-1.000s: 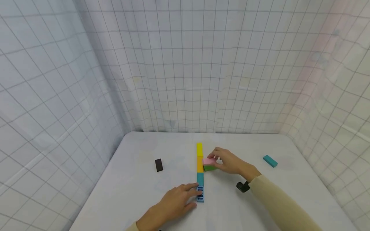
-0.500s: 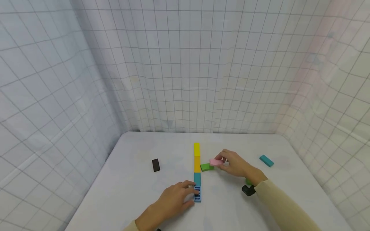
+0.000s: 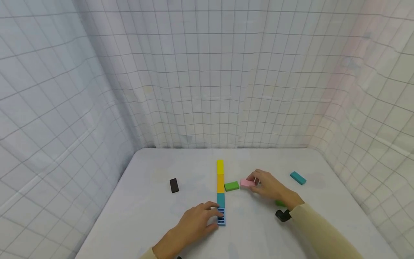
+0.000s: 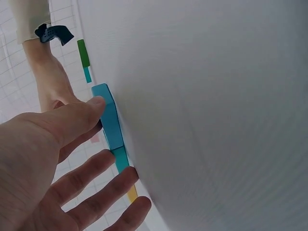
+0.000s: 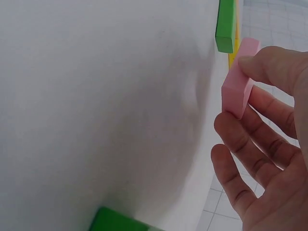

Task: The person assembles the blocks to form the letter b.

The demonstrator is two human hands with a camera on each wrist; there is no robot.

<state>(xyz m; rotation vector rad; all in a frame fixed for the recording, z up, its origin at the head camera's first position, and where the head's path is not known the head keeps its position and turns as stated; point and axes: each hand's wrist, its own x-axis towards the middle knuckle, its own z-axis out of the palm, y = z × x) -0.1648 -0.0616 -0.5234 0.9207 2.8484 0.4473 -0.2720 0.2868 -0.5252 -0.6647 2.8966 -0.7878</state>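
A row of end-to-end blocks runs away from me: a light-blue block [image 3: 221, 222] with slots in its upper face, a teal block [image 3: 221, 199], an orange block [image 3: 220, 183] and a yellow block [image 3: 220, 167]. My left hand [image 3: 196, 223] rests at the near end, index finger over the light-blue block, thumb by its left side, another fingertip at the teal one. To the right of the row, my right hand [image 3: 266, 184] pinches a pink block [image 5: 238, 82] between thumb and fingers. A green block [image 3: 231, 186] lies between the orange block and the pink one.
A dark brown block [image 3: 174, 185] lies left of the row. Further right is another teal block [image 3: 298, 178]. A second green block [image 3: 280, 203] is partly hidden under the right wrist. White gridded curtains [image 3: 194, 90] enclose the white table [image 3: 136, 216].
My right hand has moved right with the pink block, from over the green block to beside it, uncovering the green block. My left hand has stayed at the light-blue block.
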